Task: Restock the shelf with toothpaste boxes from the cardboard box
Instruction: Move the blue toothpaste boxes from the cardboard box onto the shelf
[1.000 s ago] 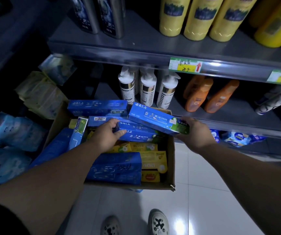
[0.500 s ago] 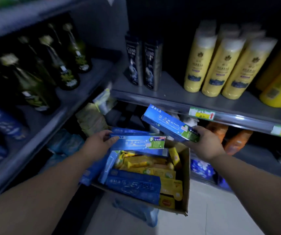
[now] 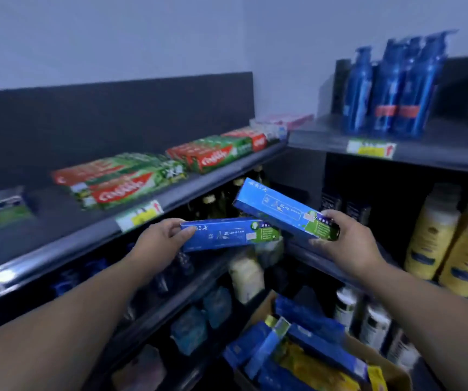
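My left hand (image 3: 161, 241) grips the left end of a blue toothpaste box (image 3: 227, 234), held level in front of the top shelf's edge (image 3: 91, 235). In my right hand (image 3: 345, 244) is a second blue toothpaste box (image 3: 278, 210), gripped at its green right end and tilted up to the left. Both boxes hang in the air above the cardboard box (image 3: 379, 362) at the bottom right, which holds several more blue and yellow toothpaste boxes. Red and green toothpaste boxes (image 3: 125, 179) lie along the top shelf, with one blue box (image 3: 0, 210) at its far left.
A bare dark gap on the top shelf lies between the blue box and the red-green boxes. Blue bottles (image 3: 391, 88) stand on the right-hand shelf, yellow bottles (image 3: 450, 244) below them. Dark bottles and packets fill the lower shelves under my hands.
Both hands have risen out of the cardboard box, each with a blue toothpaste box, up to the top shelf's level. My view has tilted up from the box to the shelves.
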The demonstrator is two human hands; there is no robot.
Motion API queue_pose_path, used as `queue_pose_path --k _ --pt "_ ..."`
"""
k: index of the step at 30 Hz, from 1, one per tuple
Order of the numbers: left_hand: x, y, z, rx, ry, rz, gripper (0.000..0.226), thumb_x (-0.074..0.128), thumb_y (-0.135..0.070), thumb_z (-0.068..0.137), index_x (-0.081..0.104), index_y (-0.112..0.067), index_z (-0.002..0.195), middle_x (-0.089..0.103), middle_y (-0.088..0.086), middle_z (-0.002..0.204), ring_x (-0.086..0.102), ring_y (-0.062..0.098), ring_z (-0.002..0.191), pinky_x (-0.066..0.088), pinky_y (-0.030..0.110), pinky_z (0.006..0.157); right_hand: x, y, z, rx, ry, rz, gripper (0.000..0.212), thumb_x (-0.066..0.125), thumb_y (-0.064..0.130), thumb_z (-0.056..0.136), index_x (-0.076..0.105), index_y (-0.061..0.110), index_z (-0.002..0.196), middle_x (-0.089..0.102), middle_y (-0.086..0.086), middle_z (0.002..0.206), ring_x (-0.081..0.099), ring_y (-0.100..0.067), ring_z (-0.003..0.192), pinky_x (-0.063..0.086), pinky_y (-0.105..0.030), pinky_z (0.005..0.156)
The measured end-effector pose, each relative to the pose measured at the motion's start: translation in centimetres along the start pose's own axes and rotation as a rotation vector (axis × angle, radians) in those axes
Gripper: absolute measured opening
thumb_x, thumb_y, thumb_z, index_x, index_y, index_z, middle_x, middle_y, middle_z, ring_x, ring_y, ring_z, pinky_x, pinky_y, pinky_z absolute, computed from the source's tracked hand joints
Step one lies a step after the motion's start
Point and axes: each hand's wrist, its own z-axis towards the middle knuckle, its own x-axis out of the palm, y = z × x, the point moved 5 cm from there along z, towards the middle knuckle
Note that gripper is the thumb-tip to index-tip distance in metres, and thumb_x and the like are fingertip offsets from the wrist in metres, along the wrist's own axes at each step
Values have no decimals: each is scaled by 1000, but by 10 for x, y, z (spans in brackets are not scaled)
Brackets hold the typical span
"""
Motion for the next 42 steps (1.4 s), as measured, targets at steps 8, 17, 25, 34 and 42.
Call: queue_pose_path --k 8,17,25,34,42 --pt "-145 10 -27 -10 -238 -48 39 62 -39 90 61 -13 119 69 2 108 66 13 91 49 22 76 31 142 16 -248 13 106 67 89 8 64 58 18 123 63 5 102 57 -10 89 35 -12 77" --pt "-289 73 -82 -117 -408 -8 28 64 -43 89 67 -15 89 59 -12 62 53 9 61 46 30 76 102 270 17 -491 139 104 70 86 7 68 55 18 130 62 5 114 53 -7 99 34 -11 81" --pt "-358 124 -122 -211 -539 -12 13 65 -27 90 72 -16 91 69 -10 67 60 7 63 52 32 82 177 359 -1 -659 286 78 66 85 13 70 56 25 129 61 10 116 58 -12 104 41 -21 85" --pt "-388 172 -119 -324 -585 94 28 66 -34 88 68 -17 111 72 -1 101 65 14 92 48 33 92 268 415 -31 -747 502 -13 60 81 18 72 54 34 123 59 14 114 58 -9 99 48 -27 89" --pt "-396 185 -106 -377 -603 226 36 60 -38 91 63 -18 121 66 -1 116 59 16 108 41 27 92 304 430 -30 -662 625 25 52 85 14 70 55 31 109 59 13 106 59 -4 89 47 -17 72"
